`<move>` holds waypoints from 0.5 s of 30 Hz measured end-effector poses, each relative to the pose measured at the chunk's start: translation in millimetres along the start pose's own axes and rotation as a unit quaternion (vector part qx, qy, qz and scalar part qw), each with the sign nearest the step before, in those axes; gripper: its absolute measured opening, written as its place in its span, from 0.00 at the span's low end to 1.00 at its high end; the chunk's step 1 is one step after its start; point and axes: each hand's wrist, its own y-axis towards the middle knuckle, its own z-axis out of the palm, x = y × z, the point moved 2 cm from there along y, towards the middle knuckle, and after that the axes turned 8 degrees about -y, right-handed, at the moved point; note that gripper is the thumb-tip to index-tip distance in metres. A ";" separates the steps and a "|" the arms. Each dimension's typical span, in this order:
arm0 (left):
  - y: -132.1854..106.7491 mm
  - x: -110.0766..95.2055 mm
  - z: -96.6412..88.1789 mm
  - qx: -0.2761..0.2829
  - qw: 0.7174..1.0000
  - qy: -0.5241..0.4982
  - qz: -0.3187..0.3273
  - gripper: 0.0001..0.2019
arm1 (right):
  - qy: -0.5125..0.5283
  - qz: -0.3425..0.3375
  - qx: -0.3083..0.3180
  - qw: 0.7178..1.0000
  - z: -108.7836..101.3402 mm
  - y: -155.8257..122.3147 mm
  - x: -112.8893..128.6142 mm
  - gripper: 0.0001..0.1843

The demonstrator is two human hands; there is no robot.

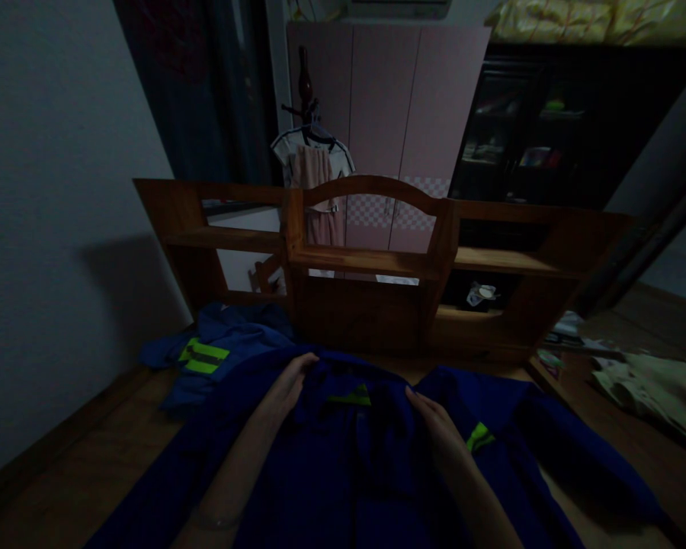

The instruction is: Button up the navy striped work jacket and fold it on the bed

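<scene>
A dark blue work jacket (320,465) with yellow-green reflective strips lies spread over the wooden bed boards, its sleeves reaching out to both sides. My left hand (293,381) grips the jacket's upper edge left of the middle, fingers closed on the cloth. On the right, my right hand (434,415) pinches the same upper edge between thumb and fingers. Between the hands the cloth sags in folds, with one reflective strip showing. A lighter blue garment (234,335) with a yellow-green patch lies crumpled beyond my left hand, against the headboard.
A wooden headboard with shelves (366,263) stands right behind the jacket. The white wall (62,229) closes off the left. Pale cloth (657,393) lies at the far right. Beyond are a pink wardrobe (377,107), a coat stand with clothes (306,84) and a dark cabinet (554,130).
</scene>
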 end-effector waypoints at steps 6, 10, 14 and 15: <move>-5.3 0.4 10.4 -0.021 0.996 0.087 0.008 0.16 | 0.009 -0.011 0.065 0.998 5.2 -2.4 3.8 0.20; -8.3 -2.8 13.9 -0.038 0.982 0.182 0.039 0.22 | 0.005 0.004 0.037 0.999 0.6 3.9 1.7 0.22; -13.9 -11.4 19.2 0.012 0.971 0.225 0.078 0.21 | 0.017 0.038 0.017 0.999 -6.4 10.2 0.9 0.23; -16.0 -13.4 20.2 0.030 0.973 0.219 0.073 0.21 | 0.025 0.051 0.014 0.998 -7.6 10.8 0.7 0.23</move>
